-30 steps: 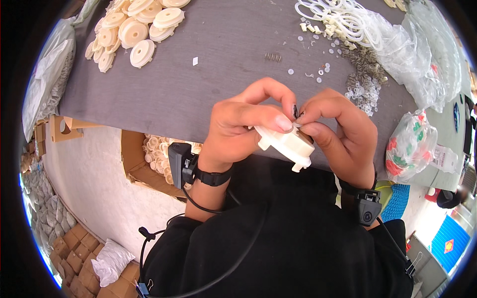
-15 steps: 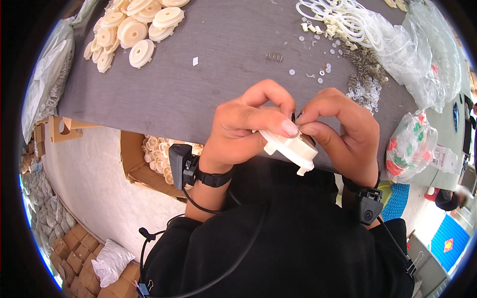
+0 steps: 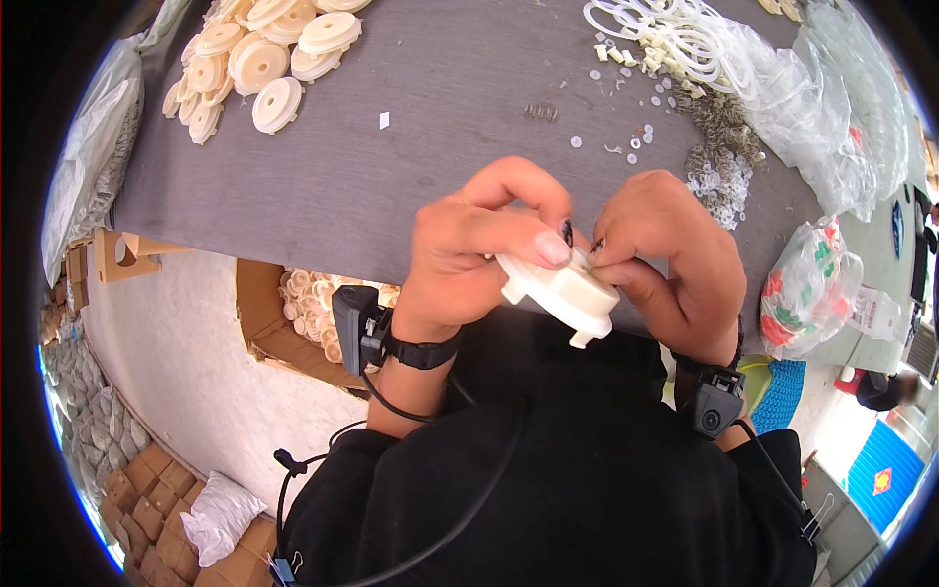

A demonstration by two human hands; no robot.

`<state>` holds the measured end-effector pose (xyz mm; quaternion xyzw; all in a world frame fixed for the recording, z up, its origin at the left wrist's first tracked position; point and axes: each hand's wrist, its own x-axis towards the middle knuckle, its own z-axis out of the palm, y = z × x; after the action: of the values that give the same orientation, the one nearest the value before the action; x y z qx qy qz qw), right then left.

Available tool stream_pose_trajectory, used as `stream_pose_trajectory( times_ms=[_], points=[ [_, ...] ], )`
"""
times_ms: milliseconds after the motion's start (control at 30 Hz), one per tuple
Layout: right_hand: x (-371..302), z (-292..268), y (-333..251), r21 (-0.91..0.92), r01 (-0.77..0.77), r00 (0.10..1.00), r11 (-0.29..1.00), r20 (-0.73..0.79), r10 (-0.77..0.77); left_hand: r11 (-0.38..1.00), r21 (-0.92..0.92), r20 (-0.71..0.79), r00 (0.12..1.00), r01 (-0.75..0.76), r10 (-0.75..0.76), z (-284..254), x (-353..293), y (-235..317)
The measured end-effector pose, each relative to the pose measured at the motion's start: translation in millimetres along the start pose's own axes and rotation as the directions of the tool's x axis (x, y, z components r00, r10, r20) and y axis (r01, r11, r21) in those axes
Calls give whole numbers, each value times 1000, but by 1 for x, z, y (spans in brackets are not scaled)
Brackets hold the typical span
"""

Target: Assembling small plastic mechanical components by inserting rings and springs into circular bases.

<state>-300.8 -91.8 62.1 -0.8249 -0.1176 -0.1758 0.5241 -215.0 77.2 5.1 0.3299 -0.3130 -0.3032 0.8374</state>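
Observation:
A cream plastic round cap with small tabs on its rim (image 3: 559, 298) is held above the table's near edge, tilted. My left hand (image 3: 479, 254) is closed on it, thumb lying across its upper side and fingers behind. At the cap's raised middle, my right hand (image 3: 665, 259) has thumb and index finger pinched together. Whatever lies between those right fingertips is too small or hidden to make out. Beyond the hands, a lone metal spring (image 3: 541, 112) lies on the grey table (image 3: 323, 186), with several small translucent washers (image 3: 576, 142) to its right.
Similar cream caps (image 3: 262, 65) are heaped at the far left. White tubing rings (image 3: 675, 39), a pile of springs (image 3: 726, 127) and a clear plastic bag (image 3: 841, 108) lie at the far right. Below the table's left edge stands a cardboard box (image 3: 256, 308) of cream parts.
The cap has shifted slightly left and turned a little, showing more of its raised middle. My right fingertips have stayed at it, with the right wrist rolled slightly.

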Motion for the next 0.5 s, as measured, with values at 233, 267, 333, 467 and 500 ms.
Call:
stream_pose_trajectory(
  times_ms=[233, 267, 333, 467, 500],
  points=[
    [3, 2, 2, -239, 132, 991, 962, 18, -131, 980, 114, -43, 985, -161, 167, 1, -2, -10],
    [1, 3, 4, -216, 107, 994, 971, -12, -112, 982, 87, -26, 985, -165, 168, 0, -2, -11],
    [1, -2, 5, -157, 78, 997, 984, 18, -77, 983, 169, -128, 991, 68, -47, -3, -7, -6],
    [-9, 11, 15, 35, 25, 998, 999, -53, -23, 982, 188, -202, 978, -18, 57, -19, -23, -16],
    [-11, 9, 17, 38, 25, 998, 999, -63, -23, 994, 35, -224, 970, 106, -96, -17, -19, -13]
  ],
)
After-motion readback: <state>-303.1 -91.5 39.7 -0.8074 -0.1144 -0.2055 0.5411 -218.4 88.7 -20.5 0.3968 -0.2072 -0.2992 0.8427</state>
